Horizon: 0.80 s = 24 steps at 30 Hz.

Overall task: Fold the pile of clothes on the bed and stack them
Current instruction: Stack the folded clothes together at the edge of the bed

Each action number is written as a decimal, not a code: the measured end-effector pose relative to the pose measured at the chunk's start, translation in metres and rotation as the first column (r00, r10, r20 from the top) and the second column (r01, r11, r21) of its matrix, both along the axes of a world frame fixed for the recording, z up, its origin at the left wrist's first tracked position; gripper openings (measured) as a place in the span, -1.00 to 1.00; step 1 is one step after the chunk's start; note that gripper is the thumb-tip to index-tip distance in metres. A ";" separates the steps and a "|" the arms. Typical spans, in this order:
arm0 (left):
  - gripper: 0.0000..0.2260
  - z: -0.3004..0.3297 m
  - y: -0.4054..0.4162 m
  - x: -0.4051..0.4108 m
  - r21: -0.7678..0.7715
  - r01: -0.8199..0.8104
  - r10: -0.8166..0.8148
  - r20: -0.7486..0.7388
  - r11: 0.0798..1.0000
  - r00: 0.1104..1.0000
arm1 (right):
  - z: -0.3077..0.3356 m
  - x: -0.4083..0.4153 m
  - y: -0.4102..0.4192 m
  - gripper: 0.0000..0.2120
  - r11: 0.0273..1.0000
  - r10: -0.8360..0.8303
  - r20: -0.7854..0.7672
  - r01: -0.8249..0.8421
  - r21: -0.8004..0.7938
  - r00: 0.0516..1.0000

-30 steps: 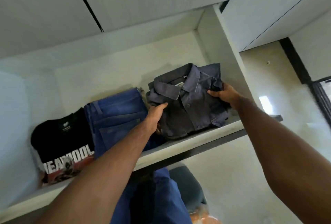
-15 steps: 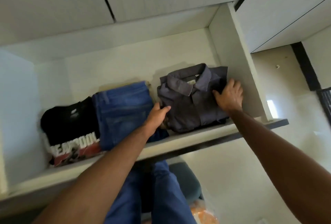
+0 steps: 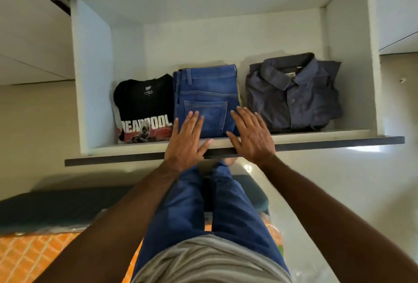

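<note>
Hands flat on the folded jeans, squaring them on the shelf.
Left hand (image 3: 186, 138) and right hand (image 3: 251, 134) lie released, fingers straight, on the jeans (image 3: 207, 92), between T-shirt (image 3: 144, 106) and shirt (image 3: 291, 92) on the shelf (image 3: 316, 141); next probably withdrawing both.

Soft, even daylight fills the wide-angle head view, brightest as a glare patch on the glossy floor (image 3: 248, 166) under the shelf (image 3: 316, 144), while the folded clothes cast faint shadows on the back wall, straight edges bow toward the corners, and the near forearms look slightly smeared.
</note>
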State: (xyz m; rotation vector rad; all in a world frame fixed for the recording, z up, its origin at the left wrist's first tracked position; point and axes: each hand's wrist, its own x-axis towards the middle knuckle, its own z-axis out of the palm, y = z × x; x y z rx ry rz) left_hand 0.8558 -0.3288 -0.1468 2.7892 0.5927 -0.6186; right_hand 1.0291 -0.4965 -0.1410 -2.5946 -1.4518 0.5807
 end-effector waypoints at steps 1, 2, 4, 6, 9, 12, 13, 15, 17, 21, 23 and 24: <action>-0.30 -0.003 -0.001 0.000 0.004 -0.009 0.009 0.033 1.000 0.999 | -0.002 0.000 -0.001 -0.36 1.000 0.004 0.016 -0.004 0.010 1.000; -0.30 0.000 -0.002 0.003 0.022 -0.006 0.005 0.061 1.000 0.998 | 0.000 0.001 -0.002 -0.37 1.000 0.004 0.036 -0.006 0.031 0.999; -0.28 0.000 0.000 0.008 0.028 -0.008 0.005 0.096 1.000 0.995 | -0.003 0.005 0.000 -0.36 0.998 0.021 0.064 -0.025 0.056 0.998; -0.27 0.001 0.008 0.013 0.035 0.002 -0.007 0.134 0.999 0.991 | -0.004 0.011 0.006 -0.36 0.994 0.037 0.088 -0.045 0.095 0.995; -0.28 -0.002 0.026 0.027 0.055 0.002 -0.012 0.199 0.999 0.980 | -0.007 0.025 0.022 -0.40 0.988 0.042 0.118 -0.059 0.141 0.992; -0.31 -0.003 0.053 0.051 0.141 -0.003 -0.034 0.256 0.990 0.966 | -0.008 0.050 0.048 -0.45 0.980 0.006 0.179 -0.042 0.196 0.984; -0.32 -0.003 0.063 0.061 0.168 0.000 -0.045 0.267 0.986 0.963 | -0.008 0.060 0.058 -0.47 0.975 -0.007 0.196 -0.037 0.219 0.981; -0.33 -0.002 0.082 0.081 0.236 -0.010 -0.063 0.297 0.972 0.953 | -0.007 0.079 0.078 -0.47 0.965 -0.036 0.243 -0.029 0.260 0.969; -0.32 0.004 0.098 0.099 0.278 -0.037 -0.063 0.342 0.960 0.938 | -0.005 0.096 0.097 -0.44 0.960 -0.050 0.291 -0.035 0.278 0.955; -0.31 0.008 0.133 0.133 0.375 -0.061 -0.130 0.464 0.925 0.876 | -0.003 0.132 0.134 -0.31 0.940 -0.069 0.447 -0.092 0.327 0.892; -0.26 0.006 0.149 0.148 0.413 -0.049 -0.183 0.505 0.910 0.844 | -0.003 0.149 0.148 -0.22 0.919 -0.046 0.480 -0.151 0.364 0.876; -0.22 0.006 0.156 0.154 0.416 -0.034 -0.206 0.519 0.909 0.830 | -0.003 0.156 0.154 -0.16 0.905 -0.012 0.497 -0.202 0.374 0.868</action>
